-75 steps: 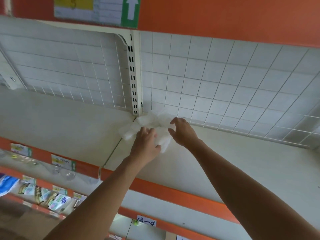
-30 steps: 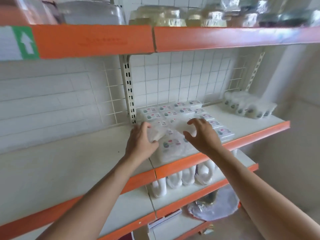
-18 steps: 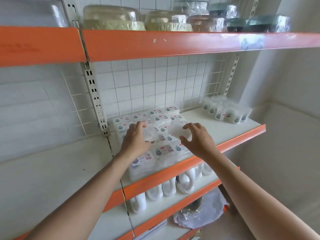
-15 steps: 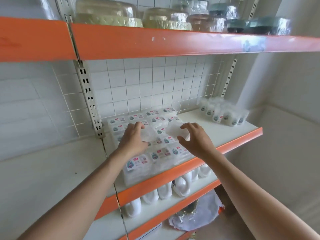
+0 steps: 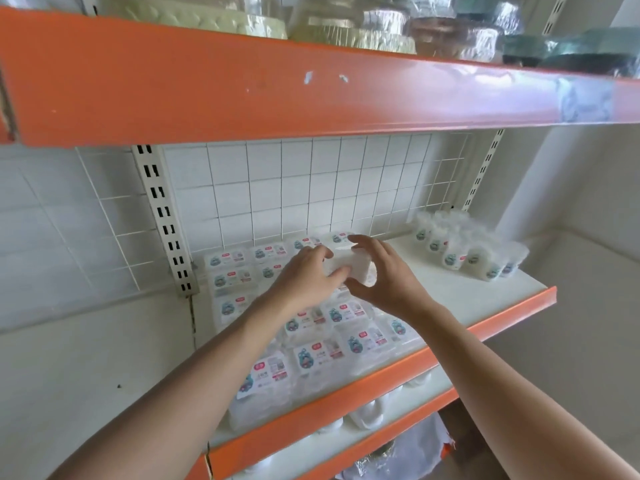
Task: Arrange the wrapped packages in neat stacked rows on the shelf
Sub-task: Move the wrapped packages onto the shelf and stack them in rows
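- The slotted upright [image 5: 166,220] bounds the packed rows [image 5: 311,355] on the left, so there is no room to slide that way.
- The left hand [image 5: 304,278] pinches the white package [image 5: 346,263] above the rear rows, fingers curled over and thumb beneath.
- The right hand [image 5: 384,275] clasps its other end. Best lowered level, square to its neighbours.
- Bare shelf [image 5: 485,299] lies open rightward, up to the cups [image 5: 464,247].

Single head cam, wide-angle, faces fwd at the shelf [image 5: 460,292] from close, upper shelf [image 5: 311,95] overhead.
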A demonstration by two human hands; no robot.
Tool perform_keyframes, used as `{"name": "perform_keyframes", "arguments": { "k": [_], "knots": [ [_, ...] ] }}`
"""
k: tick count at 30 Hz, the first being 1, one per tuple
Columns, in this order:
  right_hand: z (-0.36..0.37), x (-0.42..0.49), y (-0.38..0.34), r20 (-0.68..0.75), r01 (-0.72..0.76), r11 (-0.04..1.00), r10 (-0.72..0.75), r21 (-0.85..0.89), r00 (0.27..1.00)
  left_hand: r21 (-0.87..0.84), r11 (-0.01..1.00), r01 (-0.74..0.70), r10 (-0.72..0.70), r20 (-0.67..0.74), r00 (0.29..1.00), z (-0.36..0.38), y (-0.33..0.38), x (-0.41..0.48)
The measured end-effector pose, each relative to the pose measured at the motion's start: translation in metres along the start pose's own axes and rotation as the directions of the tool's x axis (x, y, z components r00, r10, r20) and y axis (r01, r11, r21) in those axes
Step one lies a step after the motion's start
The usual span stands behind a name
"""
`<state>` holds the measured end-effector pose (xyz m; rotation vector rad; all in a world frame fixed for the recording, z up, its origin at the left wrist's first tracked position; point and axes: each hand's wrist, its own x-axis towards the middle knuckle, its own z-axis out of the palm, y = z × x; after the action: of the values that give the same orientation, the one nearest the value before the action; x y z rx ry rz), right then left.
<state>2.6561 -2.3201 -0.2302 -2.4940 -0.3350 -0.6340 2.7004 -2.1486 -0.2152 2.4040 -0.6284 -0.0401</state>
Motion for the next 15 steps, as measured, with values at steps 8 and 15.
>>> {"name": "perform_keyframes", "arguments": {
  "k": [8, 15],
  "knots": [
    [-0.003, 0.03, 0.032, -0.032, 0.204, 0.974, -0.202, 0.095, 0.979, -0.212, 0.952, 0.222, -0.22, 0.031, 0.975, 0.005, 0.027, 0.032],
    [-0.013, 0.044, 0.065, 0.094, 0.29, 0.941, -0.309, 0.174, 0.946, -0.422, 0.862, 0.282, -0.322, -0.025, 0.946, 0.016, 0.055, 0.044]
  ]
}}
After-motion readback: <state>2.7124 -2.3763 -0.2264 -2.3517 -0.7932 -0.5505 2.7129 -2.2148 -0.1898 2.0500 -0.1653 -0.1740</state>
